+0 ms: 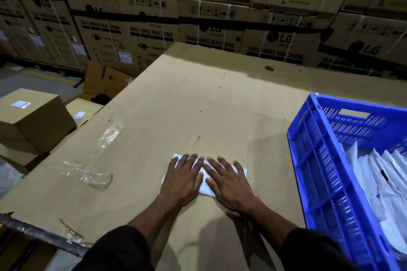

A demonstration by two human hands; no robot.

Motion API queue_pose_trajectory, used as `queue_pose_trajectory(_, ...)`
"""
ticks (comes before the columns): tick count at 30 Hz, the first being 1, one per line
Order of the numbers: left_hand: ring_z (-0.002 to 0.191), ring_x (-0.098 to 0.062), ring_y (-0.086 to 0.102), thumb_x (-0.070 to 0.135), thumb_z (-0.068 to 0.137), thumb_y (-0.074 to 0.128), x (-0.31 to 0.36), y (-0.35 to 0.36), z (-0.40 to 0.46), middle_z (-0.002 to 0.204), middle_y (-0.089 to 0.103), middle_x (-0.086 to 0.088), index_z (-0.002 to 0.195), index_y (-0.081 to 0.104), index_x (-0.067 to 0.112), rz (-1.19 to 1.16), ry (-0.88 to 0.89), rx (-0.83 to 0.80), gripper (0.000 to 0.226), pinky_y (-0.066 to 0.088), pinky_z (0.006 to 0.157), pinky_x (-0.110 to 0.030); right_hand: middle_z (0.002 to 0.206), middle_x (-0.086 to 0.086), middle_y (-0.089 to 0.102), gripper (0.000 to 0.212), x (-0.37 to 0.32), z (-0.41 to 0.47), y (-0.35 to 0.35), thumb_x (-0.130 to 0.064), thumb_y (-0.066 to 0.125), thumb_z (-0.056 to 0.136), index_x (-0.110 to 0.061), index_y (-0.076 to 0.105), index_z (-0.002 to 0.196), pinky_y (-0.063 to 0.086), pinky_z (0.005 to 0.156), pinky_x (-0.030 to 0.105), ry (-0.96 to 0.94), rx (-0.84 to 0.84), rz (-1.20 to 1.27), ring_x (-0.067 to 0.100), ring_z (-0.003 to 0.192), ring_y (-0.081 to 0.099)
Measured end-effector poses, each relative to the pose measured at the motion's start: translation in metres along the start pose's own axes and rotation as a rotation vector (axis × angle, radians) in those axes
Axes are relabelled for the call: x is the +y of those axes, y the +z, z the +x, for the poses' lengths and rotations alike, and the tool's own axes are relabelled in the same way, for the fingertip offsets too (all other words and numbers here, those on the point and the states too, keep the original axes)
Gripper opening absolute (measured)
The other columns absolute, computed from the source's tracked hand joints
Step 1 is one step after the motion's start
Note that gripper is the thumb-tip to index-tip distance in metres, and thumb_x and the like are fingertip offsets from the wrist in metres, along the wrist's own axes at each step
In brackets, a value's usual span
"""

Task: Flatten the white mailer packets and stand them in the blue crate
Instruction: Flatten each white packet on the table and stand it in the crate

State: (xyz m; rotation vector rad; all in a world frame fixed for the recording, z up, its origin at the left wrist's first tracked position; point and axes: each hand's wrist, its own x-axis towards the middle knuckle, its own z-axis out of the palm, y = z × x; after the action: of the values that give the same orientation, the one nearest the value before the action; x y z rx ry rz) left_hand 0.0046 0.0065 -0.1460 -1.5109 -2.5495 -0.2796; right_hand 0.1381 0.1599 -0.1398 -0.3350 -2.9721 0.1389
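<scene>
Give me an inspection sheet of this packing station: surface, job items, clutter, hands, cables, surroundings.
Surface: cardboard-covered table, scuffed, with small dark marks.
Job's things: one white mailer packet lies flat on the table under both hands; blue crate at the right edge holds more white packets, leaning upright.
Clutter: crumpled clear tape stuck on the table's left part.
Hands: left hand and right hand press the packet with straight, spread fingers.
Cables: nothing seen.
Surroundings: stacked washing machine cartons behind the table; brown boxes with white labels on the left.
</scene>
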Motion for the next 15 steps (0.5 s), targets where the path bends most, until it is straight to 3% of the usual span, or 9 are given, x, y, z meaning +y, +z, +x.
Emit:
queue_pose_trajectory(3,0.136,-0.038,0.050,0.040,0.102,0.036,0.002,0.005,0.000,0.148,0.056,-0.008,0.145,0.056,0.019,-0.031,-0.072,-0.019,0.053,0.042,0.109,-0.054,0.158,-0.016,0.035,0.050,-0.001,0.001,0.002,-0.049,0.026,0.105,-0.036,0.037,0.152,0.026,0.114,0.053,0.019,-0.001,0.027,0.017,0.147,0.032)
queue_pose_trajectory(9,0.138,-0.044,0.048,0.044,0.102,0.032,-0.002,0.009,0.003,0.152,0.054,-0.006,0.142,0.060,0.021,-0.019,-0.057,-0.054,0.054,0.039,0.110,-0.053,0.158,-0.017,0.035,0.052,0.001,0.000,0.007,-0.052,0.022,0.104,-0.037,0.038,0.151,0.014,0.116,0.047,0.052,0.007,0.039,0.013,0.149,0.027)
queue_pose_trajectory(15,0.139,-0.045,0.046,0.046,0.102,0.032,0.009,0.006,-0.008,0.154,0.051,-0.006,0.144,0.058,0.021,0.011,-0.142,-0.070,0.056,0.041,0.107,-0.059,0.156,-0.013,0.039,0.054,-0.004,0.001,0.001,-0.053,0.020,0.104,-0.033,0.042,0.149,0.026,0.114,0.053,0.022,0.010,0.051,0.016,0.147,0.032)
